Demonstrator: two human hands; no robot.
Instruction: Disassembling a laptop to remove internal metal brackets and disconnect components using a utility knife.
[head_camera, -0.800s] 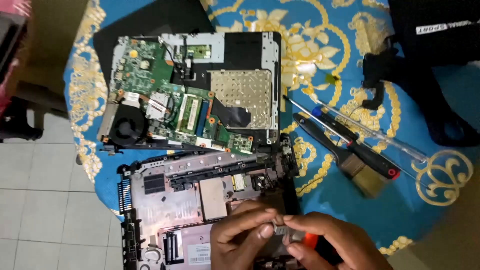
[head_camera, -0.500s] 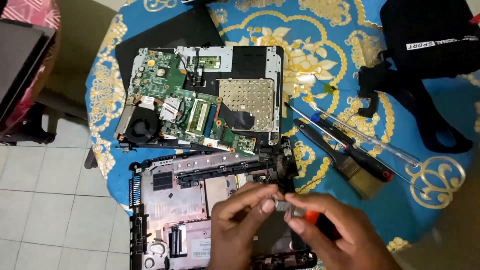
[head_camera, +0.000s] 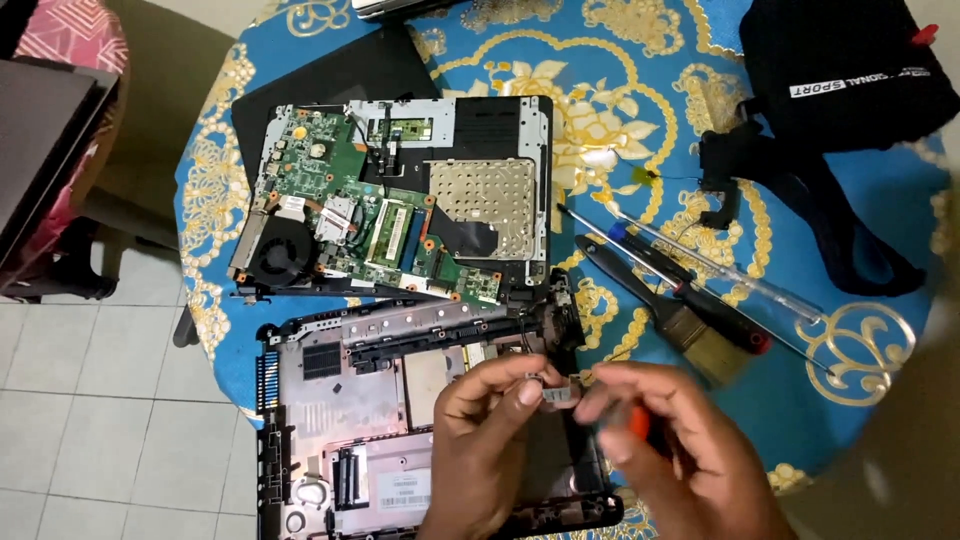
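Note:
My left hand (head_camera: 487, 440) pinches a small grey metal part (head_camera: 556, 391) between thumb and fingertips, above the open laptop bottom case (head_camera: 340, 400). My right hand (head_camera: 670, 440) meets it from the right and grips a tool with an orange handle (head_camera: 638, 424); its tip is hidden behind the fingers. Both hands hover over the right half of the case. Farther up the table lies the laptop's green motherboard (head_camera: 370, 225) in its frame, with a round black fan (head_camera: 277, 250) at its left corner.
A paintbrush with a black handle (head_camera: 660, 310), a clear-handled screwdriver (head_camera: 720, 272) and a red-and-black screwdriver (head_camera: 700, 300) lie right of the laptop on the blue-and-gold tablecloth (head_camera: 620, 120). A black bag (head_camera: 840, 70) sits at the far right. Tiled floor (head_camera: 100, 420) is to the left.
The view has shifted, so the table items sit farther right and lower in frame. My hands stay together on the small part, now a little higher over the case.

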